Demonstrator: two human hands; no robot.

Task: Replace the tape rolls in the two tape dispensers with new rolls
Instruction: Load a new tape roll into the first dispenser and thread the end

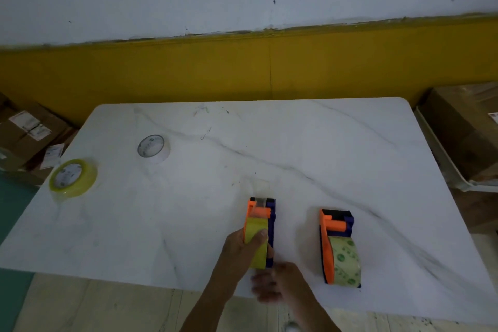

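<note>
Two orange-and-purple tape dispensers stand near the front edge of the white marble table (323, 143). The left dispenser (270, 221) carries a yellow tape roll (254, 232); my left hand (242, 253) grips that roll from the left, thumb on top. A strip of clear tape (260, 187) sticks out past its front. My right hand (277, 283) is blurred just behind the dispenser, fingers apart, holding nothing I can see. The right dispenser (334, 226) holds a clear roll with green print (346, 261). Two loose rolls lie at the far left: a yellow one (72, 178) and a white one (153, 149).
Cardboard boxes (29, 132) are stacked on the floor left of the table, and another large box (463, 129) sits on a white tray to the right. A yellow-and-white wall stands behind the table.
</note>
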